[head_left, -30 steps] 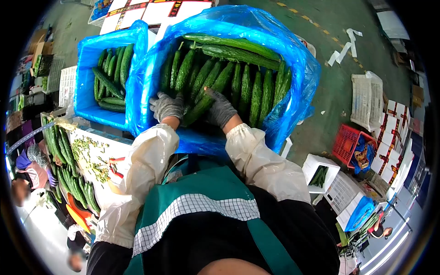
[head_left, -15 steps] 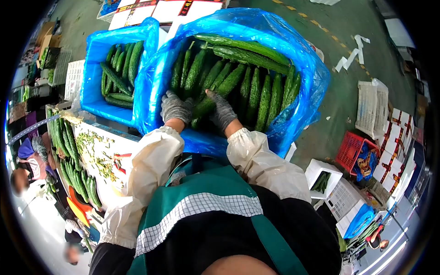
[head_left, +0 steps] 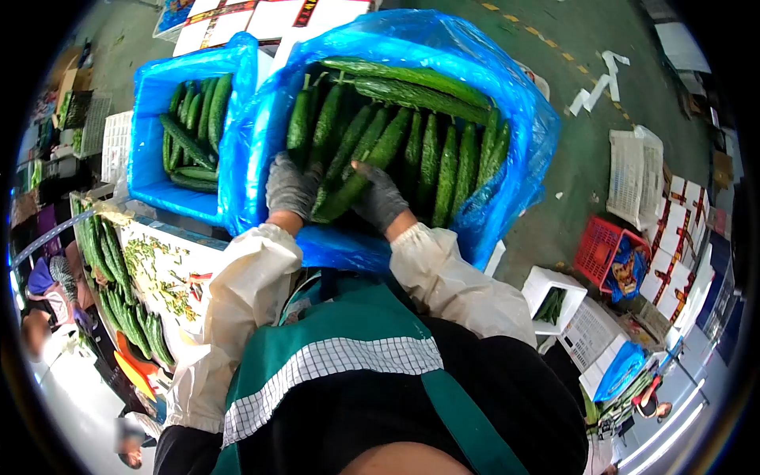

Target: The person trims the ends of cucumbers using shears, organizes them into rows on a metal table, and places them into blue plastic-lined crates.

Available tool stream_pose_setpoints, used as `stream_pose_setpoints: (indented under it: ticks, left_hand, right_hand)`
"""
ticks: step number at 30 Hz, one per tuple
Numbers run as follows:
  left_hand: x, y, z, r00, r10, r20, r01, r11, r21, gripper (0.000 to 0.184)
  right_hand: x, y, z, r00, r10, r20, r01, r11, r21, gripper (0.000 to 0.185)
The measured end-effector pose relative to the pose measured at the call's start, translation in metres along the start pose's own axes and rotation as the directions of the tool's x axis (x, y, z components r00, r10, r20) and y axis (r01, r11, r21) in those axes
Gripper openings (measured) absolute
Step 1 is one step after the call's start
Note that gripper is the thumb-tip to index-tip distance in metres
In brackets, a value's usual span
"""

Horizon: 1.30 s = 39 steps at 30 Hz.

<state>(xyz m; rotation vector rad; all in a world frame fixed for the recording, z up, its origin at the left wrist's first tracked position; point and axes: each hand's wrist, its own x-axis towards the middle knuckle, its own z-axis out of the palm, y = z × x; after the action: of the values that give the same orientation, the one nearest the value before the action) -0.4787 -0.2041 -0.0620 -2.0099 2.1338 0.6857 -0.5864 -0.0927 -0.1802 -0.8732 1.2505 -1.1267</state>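
Many green cucumbers (head_left: 428, 158) lie in a large box lined with blue plastic (head_left: 522, 103); most stand side by side, and two long ones lie across the far side. My left hand (head_left: 291, 188), in a grey glove, is closed at the near left, around the lower ends of cucumbers there. My right hand (head_left: 380, 195), gloved too, is closed on the near part of a slanting cucumber (head_left: 386, 144), thumb on top. Its other fingers are hidden below. A smaller blue-lined box (head_left: 142, 134) with more cucumbers sits to the left.
A table (head_left: 150, 261) with cucumbers and trimmed pieces is at the left, a co-worker (head_left: 59, 285) beyond it. White boxes (head_left: 237, 24) stand at the far side. On the right are a white foam box (head_left: 538, 285), a red crate (head_left: 590, 249) and a white crate (head_left: 633, 170).
My left hand has shifted slightly left, with the cucumbers near it rearranged. My right hand stays at the slanting cucumber. The view has swung slightly and back.
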Motion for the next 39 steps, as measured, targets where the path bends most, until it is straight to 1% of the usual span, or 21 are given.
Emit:
stream_pose_setpoints:
  ticks: [1,3,5,8,9,11,15,16,18,22,26,28,29,30,31,33,34,35,36,38,39]
  left_hand:
    - [-0.003,0.006,-0.007,0.998,0.010,0.055,-0.009,1.000,-0.020,0.067]
    - [-0.011,0.011,-0.010,0.999,0.042,0.011,-0.042,0.999,-0.015,0.066]
    - [-0.014,0.022,-0.013,0.996,0.048,0.068,-0.052,0.997,0.049,0.063]
    - [-0.008,0.022,-0.013,0.993,0.066,0.102,-0.076,0.991,0.106,0.065]
    - [-0.006,0.017,-0.008,0.992,0.110,0.065,-0.114,0.991,0.070,0.065]
    - [0.000,0.007,0.000,0.988,0.135,0.068,-0.126,0.984,-0.129,0.071]
    - [0.011,-0.001,0.009,0.997,0.067,-0.042,-0.076,0.957,-0.280,0.075]
    - [0.016,-0.001,0.006,0.996,0.071,-0.045,-0.081,0.955,-0.285,0.075]
    - [0.031,0.001,-0.004,0.986,0.034,0.161,0.008,0.968,-0.249,0.077]
    - [0.041,0.021,-0.014,0.989,0.013,0.149,-0.011,1.000,-0.014,0.086]
    - [0.047,0.034,-0.021,0.959,-0.034,0.282,0.045,0.999,-0.032,0.097]
    - [0.041,0.028,-0.017,0.975,-0.063,0.212,0.105,0.976,-0.191,0.095]
    - [0.040,0.012,-0.001,0.988,0.151,-0.031,-0.154,0.949,-0.274,0.088]
    - [0.034,0.006,0.004,0.980,0.196,-0.024,-0.197,0.954,-0.225,0.085]
    - [0.035,0.012,0.001,0.949,0.229,0.216,-0.163,0.945,-0.285,0.081]
    - [0.019,0.007,-0.003,0.968,0.117,0.224,-0.013,0.908,-0.420,0.080]
    - [0.022,0.011,-0.007,0.975,0.080,0.210,-0.010,0.950,-0.314,0.087]
    - [0.023,0.013,-0.011,0.980,0.043,0.195,-0.002,0.979,-0.204,0.094]
    - [0.052,-0.018,0.018,0.984,0.025,0.176,-0.003,0.992,-0.124,0.098]
    - [0.057,-0.008,0.006,0.987,0.089,0.137,-0.095,0.995,0.035,0.087]
    - [0.068,-0.020,0.009,0.960,0.158,0.230,-0.144,0.987,-0.075,0.080]
  right_hand:
    - [-0.006,-0.014,-0.002,0.999,0.047,-0.005,-0.042,0.943,0.330,0.036]
    - [-0.010,-0.040,-0.006,0.996,0.089,0.022,-0.083,0.776,0.625,0.032]
    - [-0.009,-0.059,-0.009,0.865,0.478,0.151,-0.237,0.125,0.963,0.030]
    - [-0.007,-0.079,-0.005,0.768,0.638,0.051,-0.244,0.219,0.945,0.031]
    - [-0.008,-0.077,-0.002,0.846,0.530,0.067,-0.185,0.173,0.967,0.032]
    - [-0.009,-0.074,-0.002,0.843,0.535,0.051,-0.179,0.190,0.965,0.032]
    - [-0.007,-0.070,0.001,0.848,0.529,0.032,-0.163,0.204,0.965,0.032]
    - [-0.006,-0.068,0.001,0.850,0.526,0.027,-0.161,0.210,0.964,0.032]
    - [0.000,-0.065,0.006,0.833,0.552,0.037,-0.178,0.204,0.963,0.034]
    - [0.007,-0.056,0.019,0.811,0.582,0.060,-0.222,0.211,0.952,0.033]
    - [0.004,-0.055,0.018,0.861,0.497,0.102,-0.169,0.091,0.981,0.028]
    - [-0.002,-0.056,0.018,0.875,0.475,0.096,-0.146,0.070,0.987,0.025]
    - [-0.002,-0.055,0.025,0.891,0.447,0.082,-0.149,0.116,0.982,0.024]
    - [-0.001,-0.050,0.026,0.909,0.416,0.032,-0.116,0.180,0.977,0.023]
    - [0.002,-0.023,0.024,0.932,0.353,0.085,-0.159,0.187,0.969,0.023]
    - [0.000,-0.055,0.029,0.907,0.398,0.137,-0.229,0.194,0.954,0.030]
    - [-0.001,-0.034,0.032,0.973,0.132,-0.188,0.003,0.813,0.583,0.040]
    - [0.010,-0.030,0.033,0.935,0.354,-0.009,-0.186,0.512,0.839,0.045]
    - [0.016,-0.034,0.033,0.860,0.440,0.257,-0.331,0.098,0.939,0.049]
    - [0.017,-0.037,0.041,0.907,0.385,0.171,-0.223,0.096,0.970,0.052]
    - [0.017,-0.039,0.040,0.930,0.349,0.119,-0.161,0.093,0.983,0.054]
